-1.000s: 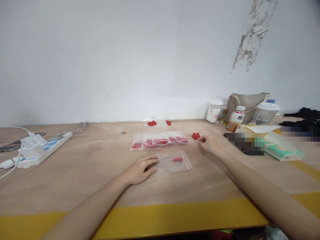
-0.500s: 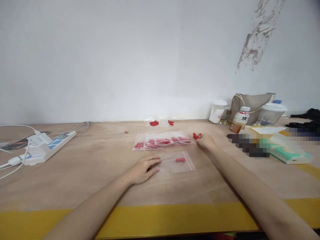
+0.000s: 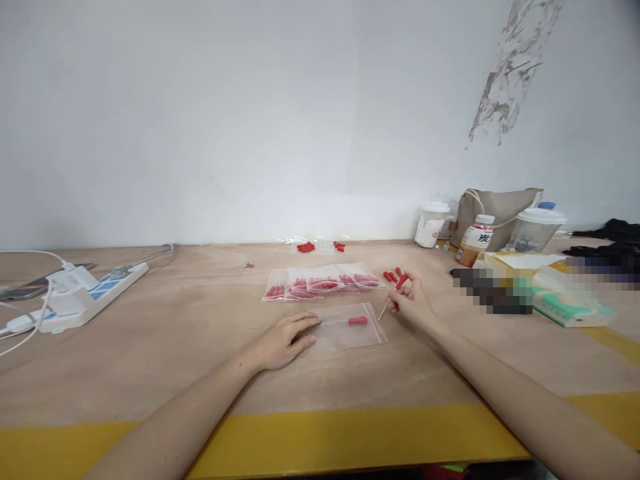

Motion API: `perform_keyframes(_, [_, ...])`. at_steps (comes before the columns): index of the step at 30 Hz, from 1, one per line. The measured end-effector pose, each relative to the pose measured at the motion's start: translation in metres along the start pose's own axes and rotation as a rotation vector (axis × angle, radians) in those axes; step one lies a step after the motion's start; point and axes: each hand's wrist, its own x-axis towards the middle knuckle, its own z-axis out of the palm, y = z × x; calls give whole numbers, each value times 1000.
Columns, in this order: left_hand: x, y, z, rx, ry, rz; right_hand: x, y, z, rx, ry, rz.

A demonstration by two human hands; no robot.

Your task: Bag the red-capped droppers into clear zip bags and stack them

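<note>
Right of centre, fingers of the right hand (image 3: 413,305) clamp a red-handled screwdriver (image 3: 401,279), shaft slanting lower-left toward the zip bag (image 3: 345,337), on whose left end the left hand (image 3: 284,341) rests, fingers apart.

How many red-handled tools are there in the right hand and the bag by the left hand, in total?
2: the bagged tool lies inside the clear bag by the left hand; the held tool is in the right hand. That hand may hide more.
</note>
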Motion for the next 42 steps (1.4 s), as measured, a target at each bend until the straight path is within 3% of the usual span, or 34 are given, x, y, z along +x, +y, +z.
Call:
perform_keyframes(9, [0,0,0,2,-15,-18,-2,4,6,103,69,67])
perform_keyframes(16, [0,-1,0,-2,-20,-15,-13,-3,16,339,23,231])
perform_keyframes(21, [0,0,-1,2,-18,-5,-17,-5,15,339,-58,292])
perform_keyframes(30, [1,1,-1,-13,8,8,-12,-13,-17,-37,-386,194])
perform_keyframes(35, [0,1,0,3,1,6,-19,-18,-12,-152,-537,165])
perform_keyframes(42, [1,0,0,-3,4,2,-18,-8,3,-183,-438,-3])
